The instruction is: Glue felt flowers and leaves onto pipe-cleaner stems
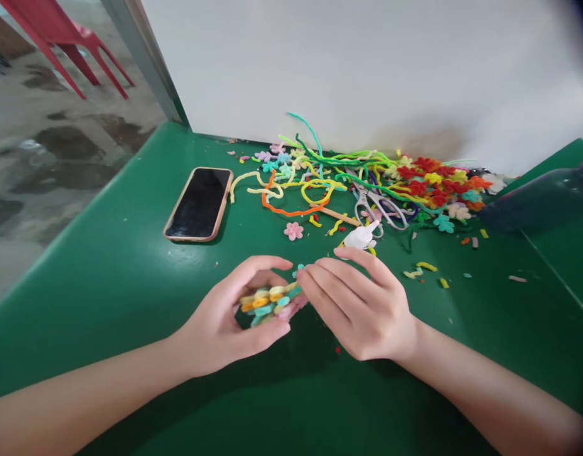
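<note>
Cupping left hand (219, 324): grasps a multicoloured bundle of fuzzy flower shapes (268, 306) above the glossy green table (106, 297).
Right hand (367, 310): fingertips meet the bundle's right end — pinch hidden, cannot tell.
Bundle: likely light, soft, crushable — best held by its sides.
Table room: leftward, below the black-screened phone (199, 204); edge beyond.

Above the glossy green worktop (106, 272), the bare left hand (219, 323) holds a small bundle of fuzzy yellow, turquoise and pink flowers (263, 304), and the fingertips of the bare right hand (367, 304) are at its end. Near the worktop's left edge lies a black-screened phone in a pinkish case (200, 204). Along the far edge, silver metal scissors (392, 211) lie beside a heap of colourful fuzzy flowers and stems (419, 180).
</note>
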The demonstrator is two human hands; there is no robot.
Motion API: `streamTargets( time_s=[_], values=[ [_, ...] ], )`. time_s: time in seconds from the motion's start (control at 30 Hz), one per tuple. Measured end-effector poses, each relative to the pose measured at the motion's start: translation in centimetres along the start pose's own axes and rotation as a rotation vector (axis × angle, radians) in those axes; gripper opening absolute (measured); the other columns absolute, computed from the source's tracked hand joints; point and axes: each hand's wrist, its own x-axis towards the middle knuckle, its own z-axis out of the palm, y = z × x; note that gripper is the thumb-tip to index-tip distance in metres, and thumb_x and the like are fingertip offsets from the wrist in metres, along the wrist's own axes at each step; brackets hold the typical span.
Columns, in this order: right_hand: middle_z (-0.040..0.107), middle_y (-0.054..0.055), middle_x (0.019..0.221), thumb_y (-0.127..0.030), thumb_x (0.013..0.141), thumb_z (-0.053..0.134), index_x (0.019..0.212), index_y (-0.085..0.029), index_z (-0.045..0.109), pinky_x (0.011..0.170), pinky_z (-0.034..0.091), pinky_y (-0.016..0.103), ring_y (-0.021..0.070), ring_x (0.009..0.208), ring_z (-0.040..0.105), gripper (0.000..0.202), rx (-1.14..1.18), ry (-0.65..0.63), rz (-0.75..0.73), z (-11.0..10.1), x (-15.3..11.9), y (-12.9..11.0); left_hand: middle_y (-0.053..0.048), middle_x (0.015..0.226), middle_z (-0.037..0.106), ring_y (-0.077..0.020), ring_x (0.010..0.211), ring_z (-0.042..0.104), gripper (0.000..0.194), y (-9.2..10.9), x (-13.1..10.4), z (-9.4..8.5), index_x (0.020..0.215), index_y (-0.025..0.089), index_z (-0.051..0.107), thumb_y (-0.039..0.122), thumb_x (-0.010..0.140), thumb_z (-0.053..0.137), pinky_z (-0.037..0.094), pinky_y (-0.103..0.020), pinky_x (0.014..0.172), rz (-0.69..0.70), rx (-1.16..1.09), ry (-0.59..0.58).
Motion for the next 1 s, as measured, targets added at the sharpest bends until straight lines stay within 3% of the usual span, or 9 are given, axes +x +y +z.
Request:
streamTargets(
  time_s=[0.13,0.27,0.37,0.5,0.6,0.83,1.0],
  values=[
    [0.075,0.008,0.097,-0.016,0.091,0.052,0.099,-0.012,0.069,0.086,0.054,0.036,0.0179,0.089,0.068,0.020,-0.006,0.016,-0.061,-0.2,-0.1,0.4,-0.008,0.086,0.067,-0.0208,0.065,0.065,0.036,0.2,0.4,-0.2,0.109,0.024,0.059,0.052,0.088,0.051,0.051,-0.028,0.048,-0.162,-0.324,-0.127],
    [0.075,0.005,0.103,-0.018,0.092,0.049,0.098,-0.016,0.070,0.085,0.055,0.034,0.0154,0.089,0.067,0.022,-0.025,0.040,-0.118,-0.2,-0.1,0.5,-0.005,0.075,0.065,-0.0150,0.059,0.060,0.025,1.0,0.7,0.0,0.089,0.020,0.066,0.042,0.090,0.053,0.052,-0.029,0.059,-0.282,-0.315,-0.247],
    [0.074,0.004,0.104,-0.018,0.091,0.050,0.098,-0.016,0.071,0.085,0.055,0.033,0.0153,0.091,0.067,0.022,-0.015,0.053,-0.152,-0.2,-0.1,0.4,-0.004,0.073,0.066,-0.0162,0.069,0.063,0.026,1.3,0.6,0.3,0.080,0.019,0.067,0.040,0.089,0.055,0.053,-0.028,0.067,-0.340,-0.329,-0.289],
    [0.074,0.002,0.105,-0.019,0.090,0.049,0.097,-0.017,0.072,0.085,0.054,0.032,0.0150,0.092,0.066,0.023,0.002,0.073,-0.178,-0.2,-0.1,0.2,-0.004,0.085,0.070,-0.0157,0.081,0.065,0.018,1.5,0.4,0.6,0.083,0.018,0.070,0.029,0.088,0.057,0.052,-0.026,0.076,-0.462,-0.385,-0.367],
    [0.075,0.002,0.103,-0.020,0.089,0.051,0.096,-0.016,0.072,0.083,0.055,0.032,0.0151,0.090,0.066,0.022,0.015,0.091,-0.199,-0.2,0.0,0.1,-0.003,0.079,0.070,-0.0146,0.080,0.066,0.017,1.7,0.4,0.7,0.086,0.016,0.071,0.025,0.088,0.056,0.051,-0.026,0.079,-0.557,-0.396,-0.438],
    [0.074,0.002,0.104,-0.019,0.091,0.050,0.097,-0.016,0.071,0.084,0.056,0.032,0.0152,0.090,0.067,0.022,0.052,0.078,-0.206,-0.1,0.1,0.1,-0.001,0.070,0.066,-0.0120,0.068,0.063,0.024,1.7,0.4,0.9,0.076,0.014,0.066,0.030,0.090,0.055,0.045,-0.022,0.065,-0.554,-0.386,-0.455],
    [0.069,0.008,0.118,-0.017,0.089,0.054,0.114,-0.010,0.064,0.088,0.056,0.039,0.0200,0.100,0.067,0.027,0.172,0.060,-0.054,0.2,0.2,0.6,0.000,0.071,0.064,-0.0089,0.063,0.059,0.022,1.7,0.5,0.8,0.078,0.013,0.065,0.028,0.091,0.055,0.043,-0.020,0.062,-0.522,-0.335,-0.428]
  ],
)
